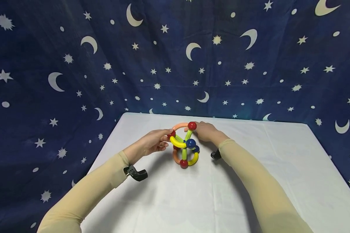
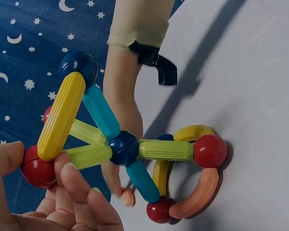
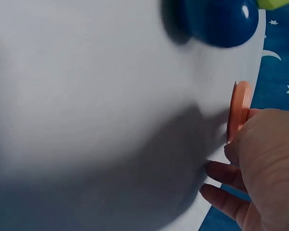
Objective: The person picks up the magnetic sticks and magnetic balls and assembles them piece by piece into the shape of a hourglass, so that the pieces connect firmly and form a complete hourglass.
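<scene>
A model of magnetic rods and balls (image 1: 184, 154) stands on the white table, its lower ring of curved rods and balls on the cloth. My left hand (image 1: 155, 142) pinches a red ball (image 2: 38, 168) at its upper left, between thumb and fingers. A yellow curved rod (image 2: 62, 115) runs from that ball to a blue ball (image 2: 78, 67). A central blue ball (image 2: 123, 148) joins green and teal straight rods. Behind the model on the right, my right hand (image 1: 206, 132) pinches an orange curved rod (image 3: 240, 108), which is apart from the lower blue ball (image 3: 221, 21).
The white table (image 1: 268, 168) ends at a far edge just beyond the hands. A dark blue curtain (image 1: 175, 64) with moons and stars hangs behind it. Black wrist mounts (image 1: 137, 173) stick out below both forearms.
</scene>
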Demonstrator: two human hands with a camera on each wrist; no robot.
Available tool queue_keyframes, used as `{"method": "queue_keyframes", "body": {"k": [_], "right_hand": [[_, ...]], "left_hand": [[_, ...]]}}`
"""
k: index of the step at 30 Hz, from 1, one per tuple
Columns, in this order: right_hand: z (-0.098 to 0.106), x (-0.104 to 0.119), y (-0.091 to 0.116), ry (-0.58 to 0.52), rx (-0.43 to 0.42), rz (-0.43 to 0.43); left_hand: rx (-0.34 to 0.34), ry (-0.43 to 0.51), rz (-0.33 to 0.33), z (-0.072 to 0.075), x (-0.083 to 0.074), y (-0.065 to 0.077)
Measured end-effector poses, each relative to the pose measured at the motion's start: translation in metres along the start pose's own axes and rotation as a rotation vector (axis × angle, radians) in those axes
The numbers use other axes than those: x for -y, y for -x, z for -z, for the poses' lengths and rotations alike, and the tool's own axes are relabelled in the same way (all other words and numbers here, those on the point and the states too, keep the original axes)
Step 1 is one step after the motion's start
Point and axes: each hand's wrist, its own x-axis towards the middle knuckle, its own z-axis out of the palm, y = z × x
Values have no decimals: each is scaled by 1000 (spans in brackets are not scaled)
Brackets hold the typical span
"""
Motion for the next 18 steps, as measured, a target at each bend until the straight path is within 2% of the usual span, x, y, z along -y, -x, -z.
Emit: {"method": "queue_keyframes", "body": {"k": [3, 7, 13, 18], "right_hand": [[2, -13, 15, 131, -36, 75], [1, -35, 45, 209, -77, 118], [-7, -70, 105, 199, -121, 90], [-15, -91, 154, 183, -178, 105]], "left_hand": [[-5, 8, 3, 0, 0, 0], [-3, 16, 4, 0, 1, 0], [8, -4, -3, -1, 2, -1], [9, -11, -2, -1, 0, 0]]}}
